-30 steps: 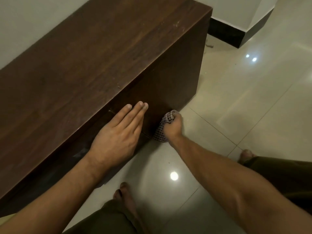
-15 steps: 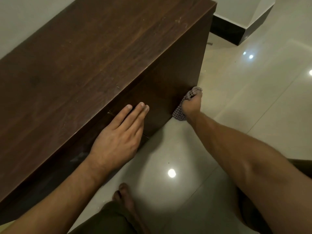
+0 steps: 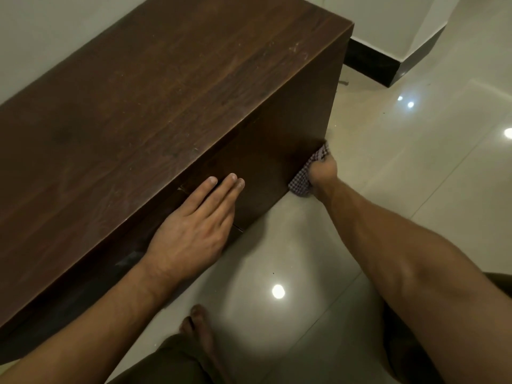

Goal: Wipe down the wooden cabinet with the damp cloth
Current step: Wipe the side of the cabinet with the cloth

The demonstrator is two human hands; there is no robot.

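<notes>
Dark wood fills most of what I see: the wooden cabinet (image 3: 155,106) sits low on the floor (image 3: 415,189), its long top running away from me toward the pale wall (image 3: 41,37), with faint scratches and pale specks near its far corner.

My left hand (image 3: 194,231) lies flat against the cabinet's front face, just under the top edge, fingers straight and held together, gripping nothing. Its palm presses the wood and the fingertips point toward the far end.

My right hand (image 3: 322,173) reaches low along the same front face, at the bottom far corner where the front meets the end panel. Its fingers are clenched around the damp cloth (image 3: 303,180), a small checked cloth bunched in my fist. The cloth is pressed between my hand and the wood, and its lower end hangs down to the floor tiles.

Both my forearms are bare. One of my bare feet (image 3: 199,328) shows on the glossy tiles between my arms, below a dark trouser leg (image 3: 166,364). Bright spots of light reflect off the tiles. A dark skirting board (image 3: 371,65) runs along the wall beyond the cabinet's end.
</notes>
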